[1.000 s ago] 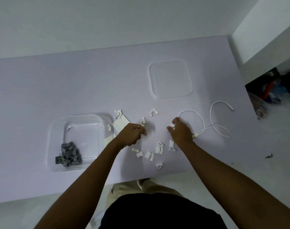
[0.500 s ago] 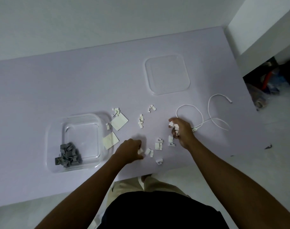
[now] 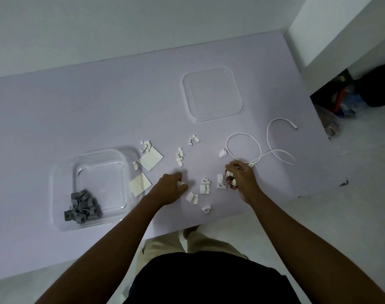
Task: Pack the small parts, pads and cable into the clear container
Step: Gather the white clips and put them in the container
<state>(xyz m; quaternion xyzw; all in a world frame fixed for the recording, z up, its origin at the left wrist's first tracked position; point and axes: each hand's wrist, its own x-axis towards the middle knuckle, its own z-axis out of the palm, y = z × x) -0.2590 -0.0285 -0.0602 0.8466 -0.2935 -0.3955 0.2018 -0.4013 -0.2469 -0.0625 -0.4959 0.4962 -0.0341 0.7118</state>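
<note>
A clear container (image 3: 59,194) sits at the left of the table with a heap of grey clips (image 3: 83,206) inside. Two pale square pads (image 3: 151,158) (image 3: 140,184) lie just right of it. Small white clips (image 3: 205,186) are scattered over the table's middle. My left hand (image 3: 170,190) is curled round white clips near the front edge. My right hand (image 3: 239,177) grips several white clips, next to the plug end of the white cable (image 3: 258,148), which loops to the right.
The container's clear lid (image 3: 212,94) lies flat farther back on the lavender table (image 3: 77,106). The table's front edge runs just below my hands. A white wall and a dark gap with clutter (image 3: 349,99) stand at the right.
My left hand moved from the clips near the pads back toward the front edge and picked up white clips there. My right hand drew slightly nearer, still gathering clips.
</note>
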